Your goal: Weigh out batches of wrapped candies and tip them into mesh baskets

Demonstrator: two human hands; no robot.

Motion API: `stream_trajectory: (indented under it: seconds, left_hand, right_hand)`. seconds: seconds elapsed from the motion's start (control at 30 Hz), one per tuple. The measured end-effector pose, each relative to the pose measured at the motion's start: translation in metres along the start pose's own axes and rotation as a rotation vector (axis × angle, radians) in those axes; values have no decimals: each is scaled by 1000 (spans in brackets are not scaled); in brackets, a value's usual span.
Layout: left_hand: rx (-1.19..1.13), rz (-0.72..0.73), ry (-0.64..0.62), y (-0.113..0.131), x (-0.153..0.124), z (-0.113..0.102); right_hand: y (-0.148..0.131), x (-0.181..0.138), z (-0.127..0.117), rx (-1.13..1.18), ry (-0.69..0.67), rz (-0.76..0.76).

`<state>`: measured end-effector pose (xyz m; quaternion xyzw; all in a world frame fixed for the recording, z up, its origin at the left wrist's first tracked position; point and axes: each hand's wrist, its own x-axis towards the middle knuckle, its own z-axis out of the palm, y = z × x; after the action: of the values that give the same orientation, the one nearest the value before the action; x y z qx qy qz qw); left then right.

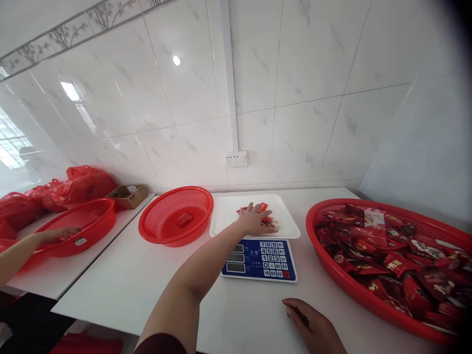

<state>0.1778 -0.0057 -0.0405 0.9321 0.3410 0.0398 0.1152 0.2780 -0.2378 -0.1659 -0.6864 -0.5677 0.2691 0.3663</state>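
My left hand (254, 221) is spread over a few small red wrapped packets (264, 207) on the white tray of the scale (224, 207). Its fingers are apart, and the palm covers part of the packets. Below the tray is the scale's blue keypad panel (273, 259) with small display windows. My right hand (313, 327) lies loosely curled on the white table, in front of the scale and to the right, with nothing visible in it.
A red basket (313, 221) full of wrapped packets stands on the right. Left of the scale, a red basket (145, 228) holds one red packet (184, 219). Another person's hand (61, 235) reaches over a red basket (110, 216) farther left, near red bags (83, 187) and a cardboard box (134, 196).
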Motion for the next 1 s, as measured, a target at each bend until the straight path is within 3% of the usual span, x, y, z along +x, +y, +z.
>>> stream_trajectory:
  seconds: [0.13, 0.37, 0.67, 0.83, 1.0]
  left_hand:
    - [-18, -17, 50, -3, 8, 0]
    - [-192, -87, 279, -9, 3, 3]
    - [-622, -280, 593, -51, -7, -32]
    - [-762, -349, 624, -77, -25, -50]
    - [-659, -501, 662, -107, -57, -67]
  right_hand:
    - [1, -1, 1, 16, 34, 15]
    - [9, 3, 0, -17, -43, -5]
    - [8, 2, 2, -15, -40, 14]
    - [8, 3, 2, -22, -35, 19]
    - [10, 3, 2, -32, -32, 15]
